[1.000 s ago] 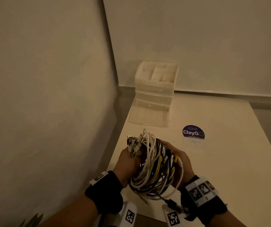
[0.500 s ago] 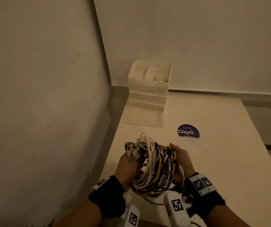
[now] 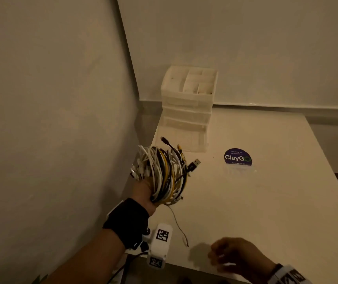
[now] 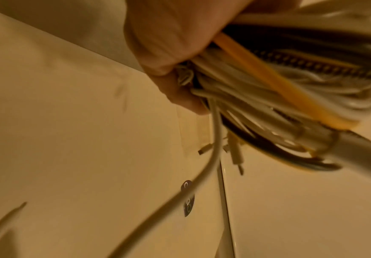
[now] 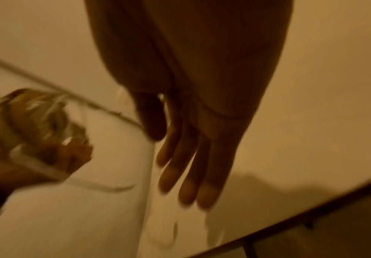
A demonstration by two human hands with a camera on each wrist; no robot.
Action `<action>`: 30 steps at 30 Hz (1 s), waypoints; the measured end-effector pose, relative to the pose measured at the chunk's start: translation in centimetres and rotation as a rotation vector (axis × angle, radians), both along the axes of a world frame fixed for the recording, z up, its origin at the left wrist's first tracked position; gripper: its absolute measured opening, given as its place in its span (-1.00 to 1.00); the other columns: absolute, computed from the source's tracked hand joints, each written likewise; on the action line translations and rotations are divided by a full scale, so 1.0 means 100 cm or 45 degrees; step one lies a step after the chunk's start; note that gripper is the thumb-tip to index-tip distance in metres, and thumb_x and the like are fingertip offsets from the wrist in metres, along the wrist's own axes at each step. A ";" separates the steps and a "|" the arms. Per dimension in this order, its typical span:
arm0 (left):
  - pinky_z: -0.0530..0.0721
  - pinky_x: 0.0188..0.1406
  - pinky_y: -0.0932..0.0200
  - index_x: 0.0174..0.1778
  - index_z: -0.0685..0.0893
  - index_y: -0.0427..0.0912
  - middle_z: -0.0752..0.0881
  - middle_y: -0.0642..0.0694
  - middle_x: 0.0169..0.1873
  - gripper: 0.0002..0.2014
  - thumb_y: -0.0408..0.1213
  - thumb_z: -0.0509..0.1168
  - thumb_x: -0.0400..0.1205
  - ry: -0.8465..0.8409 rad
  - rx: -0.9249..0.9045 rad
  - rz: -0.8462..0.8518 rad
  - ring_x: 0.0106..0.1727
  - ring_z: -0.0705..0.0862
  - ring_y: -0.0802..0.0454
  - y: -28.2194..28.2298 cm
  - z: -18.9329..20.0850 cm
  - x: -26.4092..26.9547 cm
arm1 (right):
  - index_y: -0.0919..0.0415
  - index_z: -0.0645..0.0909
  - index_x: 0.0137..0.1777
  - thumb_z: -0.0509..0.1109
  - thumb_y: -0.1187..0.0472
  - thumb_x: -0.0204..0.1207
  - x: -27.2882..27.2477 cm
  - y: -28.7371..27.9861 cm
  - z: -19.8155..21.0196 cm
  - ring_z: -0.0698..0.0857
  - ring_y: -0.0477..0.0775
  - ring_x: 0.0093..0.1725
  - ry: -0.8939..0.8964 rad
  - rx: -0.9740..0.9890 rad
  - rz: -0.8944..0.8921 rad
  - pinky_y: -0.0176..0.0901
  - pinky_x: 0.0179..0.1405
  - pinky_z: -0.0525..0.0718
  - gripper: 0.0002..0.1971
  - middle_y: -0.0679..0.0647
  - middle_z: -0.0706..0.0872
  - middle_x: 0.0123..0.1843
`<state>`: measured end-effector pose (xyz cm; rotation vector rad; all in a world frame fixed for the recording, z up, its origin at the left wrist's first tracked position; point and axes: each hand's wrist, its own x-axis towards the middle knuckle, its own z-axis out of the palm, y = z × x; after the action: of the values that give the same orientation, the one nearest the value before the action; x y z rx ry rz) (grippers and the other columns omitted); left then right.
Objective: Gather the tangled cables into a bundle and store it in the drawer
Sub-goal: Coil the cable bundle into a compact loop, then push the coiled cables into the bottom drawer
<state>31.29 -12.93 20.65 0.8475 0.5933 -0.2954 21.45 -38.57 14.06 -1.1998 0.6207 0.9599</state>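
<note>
My left hand (image 3: 143,193) grips a coiled bundle of white, yellow and black cables (image 3: 164,173) and holds it above the table's left edge. In the left wrist view the fingers (image 4: 171,52) curl tight round the cable bundle (image 4: 268,90), and one loose white cable (image 4: 213,148) hangs down. A thin cable end (image 3: 179,228) trails from the bundle onto the table. The white drawer unit (image 3: 188,99) stands in the back corner with its bottom drawer (image 3: 181,138) pulled out. My right hand (image 3: 233,257) hovers near the front edge with straight fingers (image 5: 189,174), holding nothing.
A round purple ClayGo sticker (image 3: 237,157) lies on the white table (image 3: 266,201) right of the drawer. Walls close in on the left and behind. The table's front edge (image 5: 290,221) runs just below my right hand.
My right hand has let go of the bundle and dropped back to the front edge. My left hand alone has carried the bundle up and forward toward the drawer unit.
</note>
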 end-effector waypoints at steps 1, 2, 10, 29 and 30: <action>0.78 -0.38 -0.05 0.07 0.71 -0.13 0.81 -0.18 -0.17 -0.77 -0.21 0.15 0.73 -0.003 0.029 0.017 -0.08 0.72 -0.19 -0.002 0.003 0.002 | 0.44 0.73 0.11 0.28 0.42 0.45 -0.002 0.005 0.010 0.74 0.18 0.00 -0.074 -0.028 0.279 0.02 0.09 0.63 -0.71 0.32 0.80 0.07; 0.77 -0.32 -0.09 0.04 0.72 -0.12 0.79 -0.18 -0.12 -0.78 -0.22 0.15 0.72 -0.007 0.052 0.028 -0.07 0.72 -0.20 -0.004 0.005 0.004 | 0.32 0.75 0.14 0.32 0.32 0.44 -0.003 0.013 0.019 0.73 0.04 -0.01 -0.184 -0.034 0.563 -0.09 0.08 0.64 -0.69 0.20 0.80 0.08; 0.76 -0.12 -0.23 0.26 0.68 -0.16 0.77 -0.25 0.11 -0.73 -0.37 0.28 0.65 -0.089 0.309 0.163 0.07 0.74 -0.26 -0.025 0.014 -0.010 | 0.33 0.53 0.25 0.34 0.32 0.21 0.027 0.075 0.074 0.67 0.29 0.28 -0.252 0.613 -0.193 0.26 0.46 0.46 -0.48 0.27 0.74 0.24; 0.66 0.09 -0.11 0.35 0.54 0.03 0.76 -0.02 -0.02 -0.63 -0.27 0.33 0.62 -0.327 1.314 0.072 0.04 0.70 -0.14 -0.053 -0.023 -0.026 | 0.02 0.53 0.42 0.59 -0.22 0.22 0.062 0.053 0.079 0.77 0.14 0.03 -0.659 0.331 -0.282 0.10 0.01 0.73 -0.24 0.14 0.76 0.11; 0.66 0.06 -0.08 0.34 0.54 0.02 0.75 0.00 -0.05 -0.64 -0.30 0.32 0.62 -0.348 1.333 0.058 0.03 0.70 -0.15 -0.056 -0.022 -0.026 | -0.03 0.53 0.41 0.63 -0.28 0.13 0.063 0.050 0.076 0.77 0.16 0.08 -0.669 0.328 -0.281 0.14 0.06 0.73 -0.18 0.16 0.73 0.18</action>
<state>28.72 -18.55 18.46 1.8410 0.4906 0.2141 27.73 -33.56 21.62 -1.0667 0.1952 0.4878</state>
